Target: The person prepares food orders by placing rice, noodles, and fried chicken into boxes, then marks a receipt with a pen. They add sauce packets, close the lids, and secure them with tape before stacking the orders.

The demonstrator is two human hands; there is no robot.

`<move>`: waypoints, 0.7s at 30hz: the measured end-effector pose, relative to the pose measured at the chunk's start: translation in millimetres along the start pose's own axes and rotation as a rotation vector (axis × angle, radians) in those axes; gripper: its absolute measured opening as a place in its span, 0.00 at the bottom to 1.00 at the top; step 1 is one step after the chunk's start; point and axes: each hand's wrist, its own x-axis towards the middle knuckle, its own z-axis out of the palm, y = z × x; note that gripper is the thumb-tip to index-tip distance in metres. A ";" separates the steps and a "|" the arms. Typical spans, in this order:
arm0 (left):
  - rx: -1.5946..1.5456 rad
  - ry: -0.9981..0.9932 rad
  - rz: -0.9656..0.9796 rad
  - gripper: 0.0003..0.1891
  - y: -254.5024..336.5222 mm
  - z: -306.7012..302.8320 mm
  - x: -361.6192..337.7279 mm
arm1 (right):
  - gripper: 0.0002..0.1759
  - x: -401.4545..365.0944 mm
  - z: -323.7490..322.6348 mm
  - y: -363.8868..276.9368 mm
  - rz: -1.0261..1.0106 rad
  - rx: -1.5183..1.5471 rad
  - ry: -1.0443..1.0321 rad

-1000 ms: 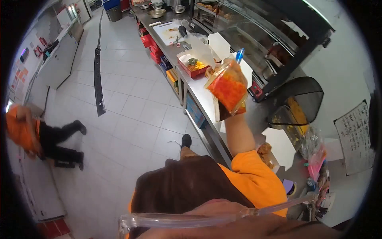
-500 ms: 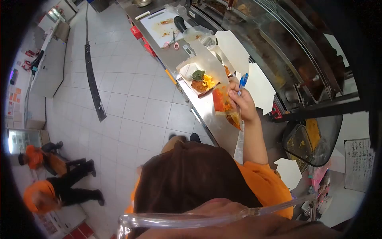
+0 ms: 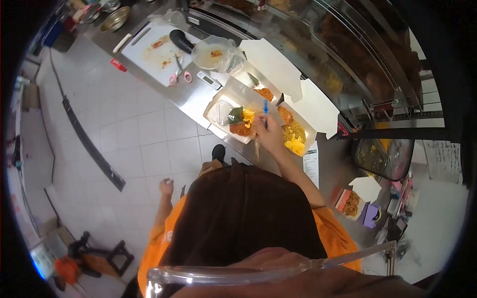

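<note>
My right hand (image 3: 269, 133) is closed round a blue pen (image 3: 266, 107) and a thin clear packet (image 3: 257, 149), seen nearly edge-on below the fingers. It is at the right side of an open food box (image 3: 214, 102) with a white wrapped item, a green leafy item, yellow pieces and brown food. Just right of the hand, another open box (image 3: 310, 135) holds yellow rice (image 3: 293, 133) and a fried piece. A third open box (image 3: 268, 74) stands behind. Low beside my body, over the floor, my left hand (image 3: 167, 187) is empty, its fingers loosely apart.
On the steel counter (image 3: 188, 102) are a cutting board (image 3: 156, 52), scissors (image 3: 178, 73), a thermometer (image 3: 208, 79) and a plastic bowl (image 3: 211, 52). A printed slip (image 3: 311, 164) and a noodle box (image 3: 351, 203) lie rightward. A glass display case borders the back. Another person (image 3: 67, 269) is at lower left.
My right hand has moved left and down to the food box, with the packet turned edge-on. My left hand has come into view. The camera view has shifted, showing the rice box and noodle box.
</note>
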 end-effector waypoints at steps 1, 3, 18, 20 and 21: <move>-0.022 0.025 0.030 0.18 13.1 -8.6 16.8 | 0.09 2.3 5.1 -6.8 -0.012 -0.044 -0.007; -0.037 0.053 0.124 0.18 34.5 -19.2 42.9 | 0.11 7.1 10.6 -36.1 -0.041 -0.134 -0.024; 0.503 -0.488 0.375 0.19 44.7 20.9 130.3 | 0.12 108.8 -53.2 -80.2 -0.211 -0.126 0.115; 0.516 -0.549 0.482 0.20 46.6 40.0 144.6 | 0.12 95.7 -63.7 -80.2 -0.273 -0.157 0.184; 0.613 -0.641 0.689 0.21 48.5 54.7 152.0 | 0.13 75.7 -75.9 -85.2 -0.276 -0.105 0.256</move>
